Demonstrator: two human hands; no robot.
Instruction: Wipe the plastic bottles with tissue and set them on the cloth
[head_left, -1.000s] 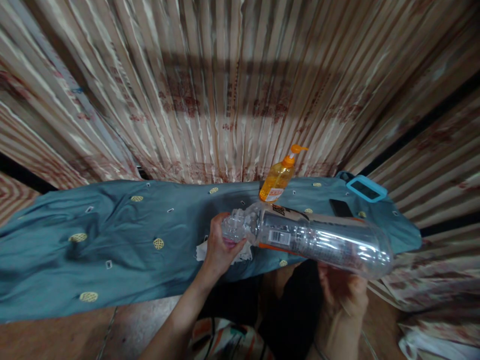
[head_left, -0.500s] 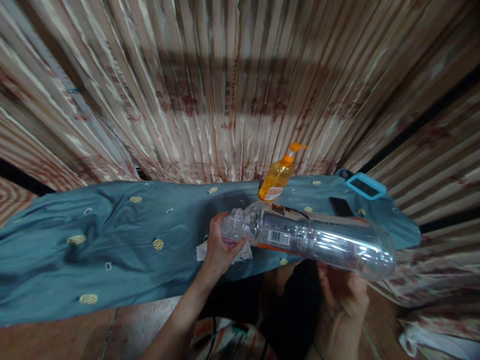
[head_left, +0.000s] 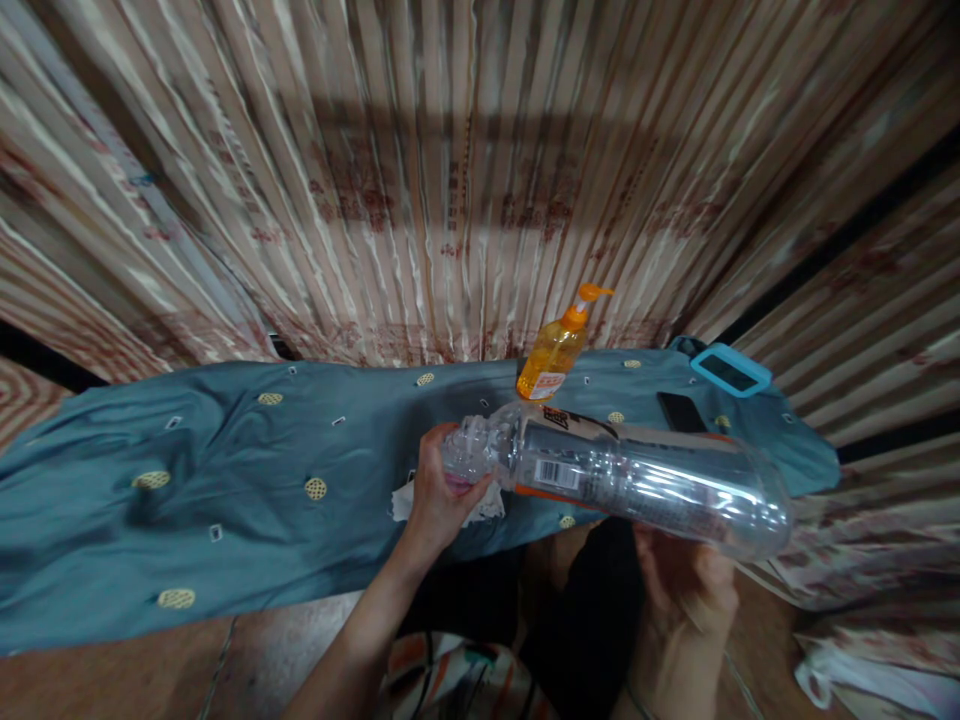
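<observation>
A large clear plastic bottle (head_left: 675, 485) lies on its side in the air above the cloth, with a barcode on its label. My right hand (head_left: 686, 580) grips it from below near its base; some of the fingers are hidden behind it. At the narrow end, my left hand (head_left: 442, 490) is closed around a clear, crinkled plastic piece (head_left: 471, 450) with a pinkish tint low down. Whether this piece belongs to the bottle's neck or is separate, I cannot tell. Below my left hand, a torn white paper (head_left: 487, 505) rests on the cloth.
A yellow pump bottle (head_left: 551, 358) stands upright just behind the large bottle. To the right lie a black phone (head_left: 681, 412) and a blue-framed object (head_left: 730, 370). A green patterned cloth (head_left: 247, 450) covers the narrow table, with a striped curtain (head_left: 420, 180) behind.
</observation>
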